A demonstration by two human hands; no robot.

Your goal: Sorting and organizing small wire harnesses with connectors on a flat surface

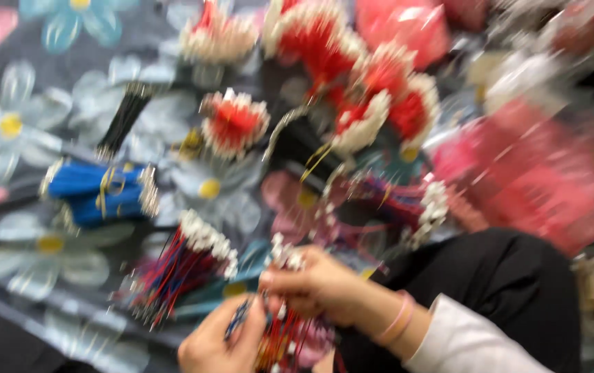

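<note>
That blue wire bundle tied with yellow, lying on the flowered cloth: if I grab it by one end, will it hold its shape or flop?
The blue wire bundle would probably sag a little, not collapse: its thin wires are packed together and bound mid-length by a yellow tie. It looks light for its size. Loose ends may fan out, and on the flowered cloth it could roll when pushed.

A blue wire bundle (100, 193) lies on the flowered cloth (14, 124) — red bundles (352, 76) and a black one (123, 121) lie farther off, blurred.
</note>
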